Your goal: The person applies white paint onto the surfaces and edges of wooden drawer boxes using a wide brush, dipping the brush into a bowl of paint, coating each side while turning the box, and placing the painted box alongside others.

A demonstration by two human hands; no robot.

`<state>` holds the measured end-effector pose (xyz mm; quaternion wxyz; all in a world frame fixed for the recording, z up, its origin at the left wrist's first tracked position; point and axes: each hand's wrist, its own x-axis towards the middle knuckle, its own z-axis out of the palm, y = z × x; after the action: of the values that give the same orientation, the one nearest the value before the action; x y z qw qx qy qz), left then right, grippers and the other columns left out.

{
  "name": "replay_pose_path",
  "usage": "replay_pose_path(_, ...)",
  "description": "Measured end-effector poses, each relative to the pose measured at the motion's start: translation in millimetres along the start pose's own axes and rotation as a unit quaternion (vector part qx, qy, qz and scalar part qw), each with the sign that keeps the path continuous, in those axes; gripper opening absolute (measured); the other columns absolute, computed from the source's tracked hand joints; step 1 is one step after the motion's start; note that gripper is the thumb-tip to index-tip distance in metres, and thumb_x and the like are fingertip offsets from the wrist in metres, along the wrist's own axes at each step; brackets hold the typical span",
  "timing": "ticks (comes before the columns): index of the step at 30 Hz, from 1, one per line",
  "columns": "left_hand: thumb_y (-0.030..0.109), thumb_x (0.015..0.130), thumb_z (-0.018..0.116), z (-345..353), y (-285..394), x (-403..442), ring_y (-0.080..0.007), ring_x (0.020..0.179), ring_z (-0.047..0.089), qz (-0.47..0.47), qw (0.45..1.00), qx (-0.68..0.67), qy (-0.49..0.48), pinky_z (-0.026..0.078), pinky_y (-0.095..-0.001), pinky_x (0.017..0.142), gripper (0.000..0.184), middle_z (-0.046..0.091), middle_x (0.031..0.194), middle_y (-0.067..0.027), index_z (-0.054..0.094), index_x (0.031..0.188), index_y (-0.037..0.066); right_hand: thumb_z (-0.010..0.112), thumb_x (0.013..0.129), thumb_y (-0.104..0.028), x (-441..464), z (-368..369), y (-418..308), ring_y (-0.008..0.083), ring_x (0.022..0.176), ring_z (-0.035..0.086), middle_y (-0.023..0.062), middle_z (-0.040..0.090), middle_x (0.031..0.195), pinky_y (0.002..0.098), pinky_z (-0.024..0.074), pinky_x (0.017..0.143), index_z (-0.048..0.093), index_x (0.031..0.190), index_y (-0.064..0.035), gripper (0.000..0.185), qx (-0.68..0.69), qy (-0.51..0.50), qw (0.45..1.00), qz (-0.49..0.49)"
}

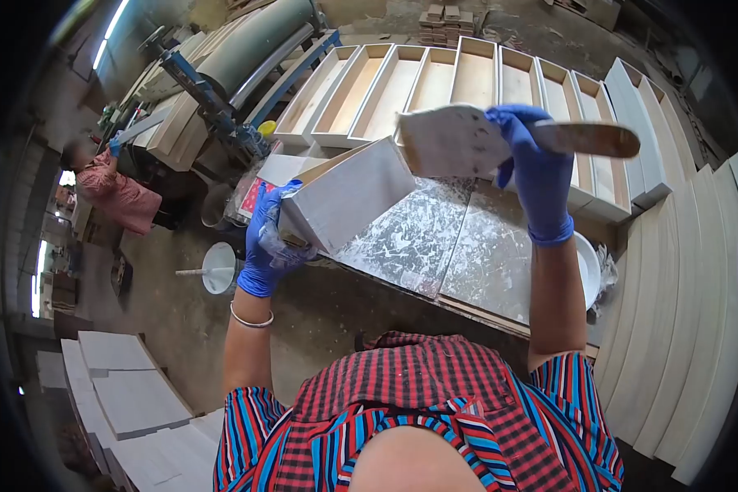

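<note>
My left hand (264, 246), in a blue glove smeared with white, grips the near end of a white-coated wooden drawer box (354, 198). The box is held tilted above the work table (410, 238). In my blue-gloved right hand (539, 176) is a wide putty knife (455, 141), its brown handle pointing right. White paste with darker spots coats its blade. That blade is close to the box's far right corner; I cannot tell whether they touch.
Several shallow wooden drawer boxes (476, 74) line the table's far side. Long pale boards (672, 303) are stacked at right, and white panels (131, 377) at lower left. A white bucket (219, 269) stands on the floor. Another person (115, 193) works near a roller machine (258, 49).
</note>
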<state>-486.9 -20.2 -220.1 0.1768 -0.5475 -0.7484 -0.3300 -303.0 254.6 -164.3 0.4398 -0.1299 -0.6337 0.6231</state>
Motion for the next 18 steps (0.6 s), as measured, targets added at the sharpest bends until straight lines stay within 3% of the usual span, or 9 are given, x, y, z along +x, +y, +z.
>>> replay_pose_path(5,0.017,0.051,0.078,0.0,-3.6,-9.3,-0.0308,0.106,0.053,-0.006,1.000,0.027,-0.003,0.035,-0.0411,0.099,0.071,0.056,0.112,-0.0131,0.049,0.114,0.004,0.055,0.085,-0.011,7.3,2.6,18.8,0.0050,0.051,0.054,0.0034,0.063,0.078,0.0177,0.0394,0.037,0.063,0.088,-0.0023,0.012,-0.003,-0.095,0.995,-0.024)
replay_pose_path(7,0.021,0.050,0.079,-4.1,0.5,-8.2,-0.0295,0.110,0.051,-0.001,0.998,0.022,-0.054,0.026,-0.0465,0.105,0.074,0.056,0.114,-0.0114,0.049,0.116,0.006,0.056,0.085,-0.012,3.7,-8.6,17.9,0.0051,0.053,0.055,0.0029,0.063,0.077,0.0180,0.0402,0.037,0.063,0.087,-0.0022,0.012,-0.019,-0.103,0.994,0.021)
replay_pose_path(10,0.025,0.049,0.080,-3.1,11.0,-6.7,-0.0290,0.111,0.051,-0.009,0.996,0.008,-0.083,0.021,-0.0501,0.106,0.076,0.056,0.114,-0.0097,0.049,0.116,0.008,0.060,0.083,-0.013,-2.0,-16.7,9.4,0.0052,0.051,0.054,0.0026,0.062,0.076,0.0179,0.0408,0.037,0.063,0.086,-0.0026,0.011,-0.038,-0.135,0.987,0.082)
replay_pose_path(14,0.026,0.049,0.080,-2.7,12.9,-10.4,-0.0290,0.111,0.051,0.012,0.996,0.026,-0.084,0.021,-0.0518,0.105,0.077,0.055,0.115,-0.0093,0.049,0.117,0.008,0.060,0.083,-0.011,-20.1,-15.3,-1.0,0.0053,0.055,0.056,0.0019,0.061,0.075,0.0172,0.0410,0.037,0.062,0.086,-0.0037,0.008,-0.072,-0.145,0.979,0.125)
replay_pose_path(18,0.026,0.049,0.080,-2.2,11.2,-16.2,-0.0305,0.110,0.051,0.004,0.997,0.025,-0.076,0.023,-0.0498,0.105,0.076,0.055,0.115,-0.0104,0.049,0.116,0.007,0.058,0.083,-0.006,-59.8,-20.8,21.8,0.0059,0.061,0.057,0.0033,0.061,0.089,0.0171,0.0445,0.040,0.061,0.087,-0.0031,0.006,-0.018,-0.142,0.988,0.055)
